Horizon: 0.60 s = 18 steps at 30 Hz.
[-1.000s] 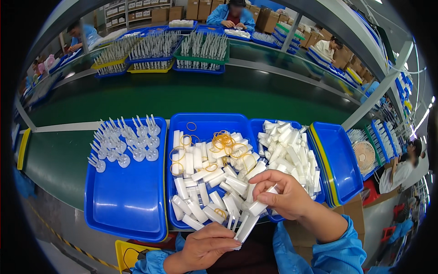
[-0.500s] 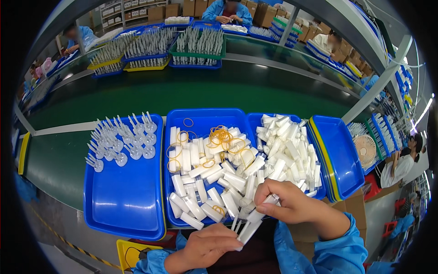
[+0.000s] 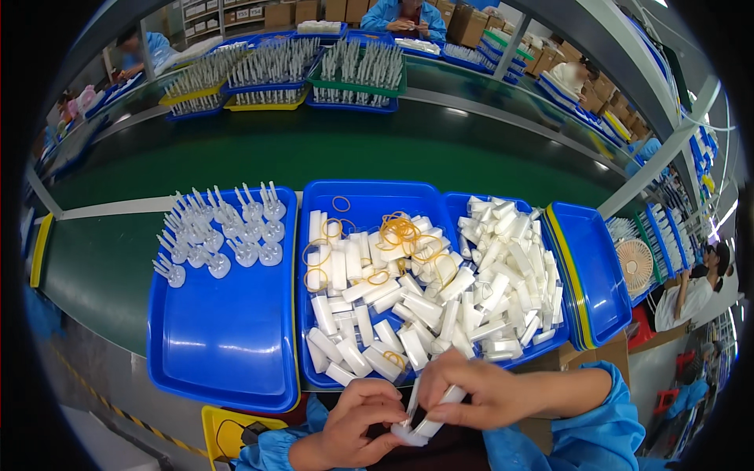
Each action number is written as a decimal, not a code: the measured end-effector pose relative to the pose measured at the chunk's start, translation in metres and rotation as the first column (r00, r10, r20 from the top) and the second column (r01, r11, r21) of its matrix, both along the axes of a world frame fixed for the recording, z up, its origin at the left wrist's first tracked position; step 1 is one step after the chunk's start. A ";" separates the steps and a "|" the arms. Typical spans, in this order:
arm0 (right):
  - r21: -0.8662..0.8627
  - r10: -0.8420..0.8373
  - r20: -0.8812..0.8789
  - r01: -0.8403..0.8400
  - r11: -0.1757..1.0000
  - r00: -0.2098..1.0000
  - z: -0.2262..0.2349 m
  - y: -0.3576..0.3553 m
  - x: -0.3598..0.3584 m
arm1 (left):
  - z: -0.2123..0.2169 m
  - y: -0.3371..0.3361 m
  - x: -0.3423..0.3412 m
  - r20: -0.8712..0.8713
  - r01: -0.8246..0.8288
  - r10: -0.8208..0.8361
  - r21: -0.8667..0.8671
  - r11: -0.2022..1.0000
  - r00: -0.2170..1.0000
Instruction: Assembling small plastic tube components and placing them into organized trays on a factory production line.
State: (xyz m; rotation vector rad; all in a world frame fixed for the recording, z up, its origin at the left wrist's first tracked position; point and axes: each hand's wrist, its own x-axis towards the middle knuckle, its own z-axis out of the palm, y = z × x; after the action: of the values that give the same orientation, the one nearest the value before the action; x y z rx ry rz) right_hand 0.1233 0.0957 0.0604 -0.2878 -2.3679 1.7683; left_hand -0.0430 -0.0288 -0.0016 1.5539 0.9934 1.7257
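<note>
My left hand (image 3: 357,424) and my right hand (image 3: 479,388) meet at the bottom edge, both gripping a small bundle of white plastic pieces (image 3: 428,408) held upright between them. Just above them a blue tray (image 3: 369,196) holds many loose white pieces (image 3: 393,314) and orange rubber bands (image 3: 400,231). Another blue tray (image 3: 463,206) to its right is heaped with more white pieces (image 3: 506,267). On the left, a blue tray (image 3: 220,353) carries clear pronged parts (image 3: 224,235) standing at its far end.
A stack of blue and yellow trays (image 3: 593,275) sits at the right. A green conveyor belt (image 3: 314,149) runs behind, with trays of grey parts (image 3: 298,67) beyond it. Other people work at the far side and at the right. A small fan (image 3: 635,265) lies on the right.
My right hand left the tray of white pieces and came down toward me to join my left hand on the bundle. The view has tilted lower.
</note>
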 end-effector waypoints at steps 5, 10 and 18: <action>0.127 0.112 -0.026 -0.108 0.986 0.993 0.001 0.006 -0.031 | -0.004 -0.018 -0.011 0.058 -0.140 0.147 -0.111 0.984 0.987; 0.445 -0.001 -0.001 0.001 0.896 1.000 -0.018 0.068 -0.090 | -0.011 -0.015 -0.027 0.052 -0.318 0.321 -0.060 0.946 0.946; 0.922 -0.003 0.302 -0.291 0.256 0.953 -0.047 0.083 -0.123 | -0.005 -0.023 -0.025 0.134 -0.260 0.271 -0.093 0.961 0.953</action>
State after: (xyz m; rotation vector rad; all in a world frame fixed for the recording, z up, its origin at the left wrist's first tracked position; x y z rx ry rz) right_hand 0.0006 0.1784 0.0137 -0.0739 -3.1918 -0.0584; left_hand -0.0677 -0.0515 -0.0064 1.2721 1.2211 1.9299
